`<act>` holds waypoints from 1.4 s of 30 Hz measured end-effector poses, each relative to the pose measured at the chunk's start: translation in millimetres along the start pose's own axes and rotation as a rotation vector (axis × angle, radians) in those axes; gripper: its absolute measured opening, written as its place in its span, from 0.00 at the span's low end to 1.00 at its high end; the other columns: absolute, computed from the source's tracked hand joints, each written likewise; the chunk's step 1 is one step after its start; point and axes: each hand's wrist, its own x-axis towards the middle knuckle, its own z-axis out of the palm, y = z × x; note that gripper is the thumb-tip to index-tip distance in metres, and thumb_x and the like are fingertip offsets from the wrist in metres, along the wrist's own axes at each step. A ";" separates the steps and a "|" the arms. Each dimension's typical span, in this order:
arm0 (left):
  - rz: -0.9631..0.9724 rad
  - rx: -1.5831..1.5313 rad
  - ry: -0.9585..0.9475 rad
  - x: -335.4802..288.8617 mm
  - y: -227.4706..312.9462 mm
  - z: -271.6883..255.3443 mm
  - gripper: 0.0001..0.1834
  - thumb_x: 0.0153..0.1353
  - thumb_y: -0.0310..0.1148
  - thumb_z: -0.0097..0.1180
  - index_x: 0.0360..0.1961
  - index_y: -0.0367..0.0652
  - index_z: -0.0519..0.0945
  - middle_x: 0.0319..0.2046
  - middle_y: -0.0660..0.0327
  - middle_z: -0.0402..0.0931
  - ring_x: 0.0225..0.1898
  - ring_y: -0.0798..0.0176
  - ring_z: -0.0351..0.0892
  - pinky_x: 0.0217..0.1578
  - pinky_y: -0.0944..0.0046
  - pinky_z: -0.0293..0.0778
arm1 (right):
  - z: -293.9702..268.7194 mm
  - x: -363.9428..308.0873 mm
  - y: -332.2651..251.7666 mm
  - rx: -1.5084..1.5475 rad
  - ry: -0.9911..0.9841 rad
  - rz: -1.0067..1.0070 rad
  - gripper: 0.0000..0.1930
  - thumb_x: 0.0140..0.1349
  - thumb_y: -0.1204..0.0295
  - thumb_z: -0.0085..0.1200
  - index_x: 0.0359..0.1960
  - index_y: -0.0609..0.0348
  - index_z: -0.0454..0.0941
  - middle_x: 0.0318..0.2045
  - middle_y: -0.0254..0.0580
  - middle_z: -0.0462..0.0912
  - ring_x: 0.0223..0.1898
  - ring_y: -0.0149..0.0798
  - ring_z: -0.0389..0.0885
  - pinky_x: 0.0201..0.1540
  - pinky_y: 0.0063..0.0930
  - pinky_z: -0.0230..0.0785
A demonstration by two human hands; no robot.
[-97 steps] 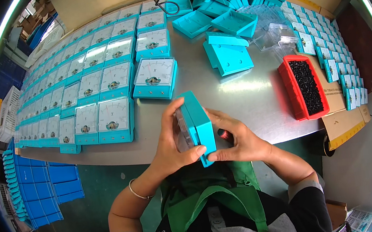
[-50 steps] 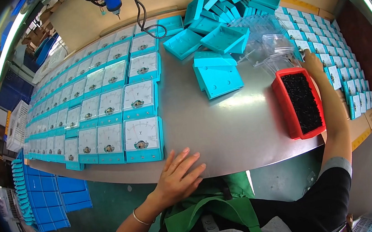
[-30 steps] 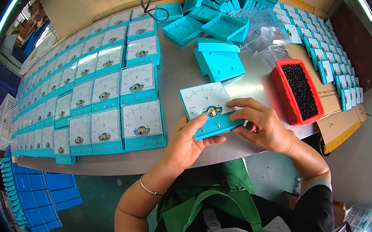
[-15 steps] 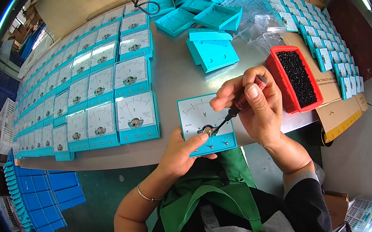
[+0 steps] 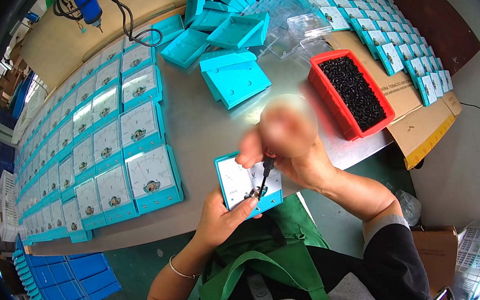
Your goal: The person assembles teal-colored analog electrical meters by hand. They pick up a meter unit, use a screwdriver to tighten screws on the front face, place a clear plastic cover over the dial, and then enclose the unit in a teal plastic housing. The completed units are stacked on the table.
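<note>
My left hand (image 5: 219, 218) is closed on the lower left edge of a teal panel voltmeter (image 5: 233, 179) with a white dial, its thumb beside the round mechanism low on the dial. The meter is tilted at the table's front edge. My right hand (image 5: 308, 165) is above the meter, gripping a screwdriver (image 5: 266, 170). Its dark shaft slants down, and the tip is at the mechanism near my left thumb. A blur covers the fingers and hides the handle. Whether the tip sits in a screw is too small to tell.
Rows of similar meters (image 5: 149, 173) fill the table's left side. Teal cases (image 5: 238, 83) and clear covers (image 5: 304, 27) lie at the back. A red bin (image 5: 385, 111) of small black parts stands right, near more meters (image 5: 390, 57) on cardboard (image 5: 422, 142). A blue power driver (image 5: 86, 6) hangs back left.
The whole view has turned, so the table's things sit further left. Both hands still hold the meter and screwdriver, the tip staying at the mechanism. The blue driver has come into view.
</note>
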 end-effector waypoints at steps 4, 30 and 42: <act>-0.008 -0.019 0.117 3.1 -2.6 -9.6 0.16 0.60 0.27 0.56 0.47 0.28 0.72 0.39 0.54 0.78 0.38 0.64 0.80 0.36 0.62 0.81 | -17.3 42.1 -45.0 -0.535 0.052 -0.164 0.08 0.67 0.67 0.50 0.37 0.59 0.70 0.35 0.47 0.81 0.26 0.25 0.75 0.27 0.18 0.66; 0.268 0.268 -0.128 -8.9 -19.1 -18.9 0.16 0.52 0.24 0.60 0.44 0.35 0.77 0.42 0.54 0.78 0.41 0.59 0.79 0.43 0.63 0.74 | -34.3 32.0 -91.1 -1.587 -0.346 0.013 0.16 0.49 0.78 0.51 0.42 0.61 0.80 0.29 0.48 0.82 0.33 0.47 0.81 0.37 0.39 0.72; 0.144 0.749 -0.292 -4.0 -12.4 29.0 0.26 0.53 0.26 0.58 0.56 0.39 0.73 0.70 0.41 0.33 0.69 0.39 0.46 0.62 0.53 0.59 | -44.1 32.9 -42.9 -1.870 -0.455 -0.426 0.13 0.45 0.80 0.58 0.36 0.59 0.78 0.34 0.42 0.78 0.37 0.47 0.79 0.37 0.37 0.74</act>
